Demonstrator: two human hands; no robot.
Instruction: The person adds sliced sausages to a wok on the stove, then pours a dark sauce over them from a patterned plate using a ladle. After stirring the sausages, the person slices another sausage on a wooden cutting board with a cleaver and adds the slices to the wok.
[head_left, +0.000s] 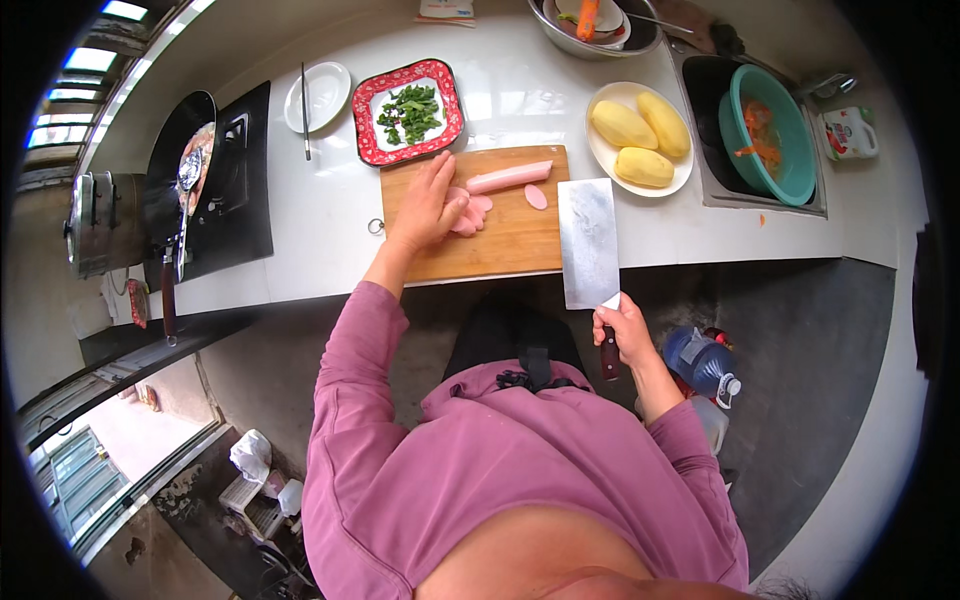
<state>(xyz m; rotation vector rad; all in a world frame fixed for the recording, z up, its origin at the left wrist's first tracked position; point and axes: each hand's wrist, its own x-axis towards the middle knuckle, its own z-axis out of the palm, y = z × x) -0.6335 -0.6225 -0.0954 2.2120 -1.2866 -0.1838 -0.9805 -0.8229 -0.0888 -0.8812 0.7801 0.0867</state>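
My left hand rests at the left of the wooden cutting board, over overlapping pink sausage slices; whether it grips them I cannot tell. A length of pink sausage lies behind them, with one loose oval slice at its right. My right hand holds a cleaver by its dark handle, the broad blade pointing away from me beside the board's right edge. Chopped green vegetable sits in a red-rimmed square dish, just behind the board. Peeled potatoes lie on a white plate at the right.
A wok with food and a metal spoon stands on the hob at the left. Chopsticks lie across a small white plate. A metal bowl is at the back. A teal basin with orange peelings rests in the sink.
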